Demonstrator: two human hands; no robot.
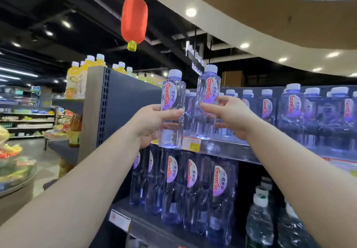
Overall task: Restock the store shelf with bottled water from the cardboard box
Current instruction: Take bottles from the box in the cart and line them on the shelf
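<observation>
Clear plastic water bottles stand tall, white caps up, at the top shelf (pixel 222 147). One bottle (pixel 172 110) is gripped by the left hand (pixel 154 122), fingers curled round its middle. Another bottle (pixel 207 101) leans a little in the right hand (pixel 229 112), held the same way. A red lantern (pixel 134 21) hangs from the dark store ceiling.

The left hand (pixel 154 121) grips one water bottle (pixel 172 108) upright at the shelf edge (pixel 228 149). The right hand (pixel 229 112) holds a second bottle (pixel 207 101), tilted slightly, just beside it. More bottles (pixel 309 108) stand in rows behind. A red lantern (pixel 134 19) hangs overhead.
</observation>
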